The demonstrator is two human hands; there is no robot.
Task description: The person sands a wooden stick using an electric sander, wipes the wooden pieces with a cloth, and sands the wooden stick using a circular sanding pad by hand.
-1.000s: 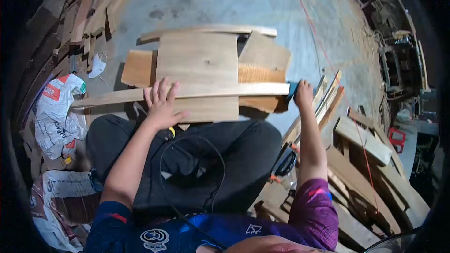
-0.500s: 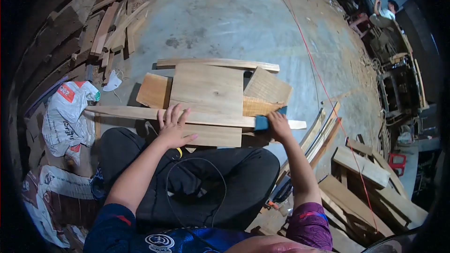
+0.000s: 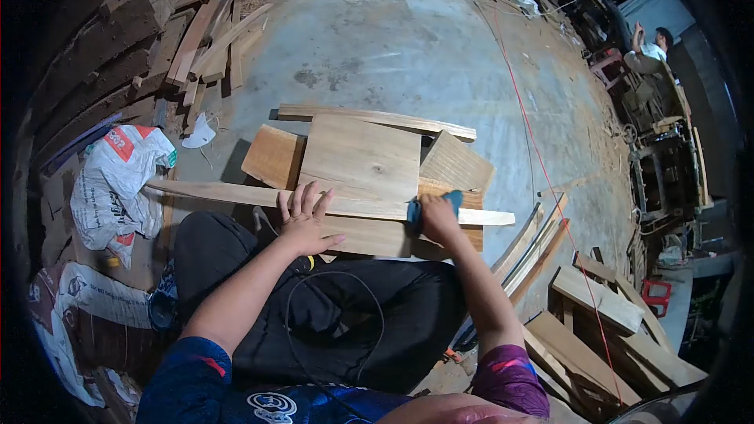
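A long, narrow wooden strip (image 3: 361, 207) lies across a wide pale board (image 3: 361, 159) in front of my crossed legs. My left hand (image 3: 305, 221) rests on the strip and board with its fingers spread. Wrapped round a blue-green pad (image 3: 453, 202), my right hand (image 3: 437, 218) presses on the strip, right of the board's middle. An orange-brown wood block (image 3: 273, 157) sits at the board's left side, and a tilted pale piece (image 3: 458, 162) at its right. Behind the board lies another long strip (image 3: 377, 119).
White sacks (image 3: 122, 180) and stacked planks (image 3: 192, 39) stand at the left. More lumber (image 3: 585, 353) lies at the lower right, near a red stool (image 3: 657, 297). A red cord (image 3: 518, 94) crosses the floor (image 3: 377, 47). Another person (image 3: 653, 47) sits at the far right.
My right hand has slid left along the strip with the pad, from its right end towards the board. My left hand stays on the strip. The camera view has shifted.
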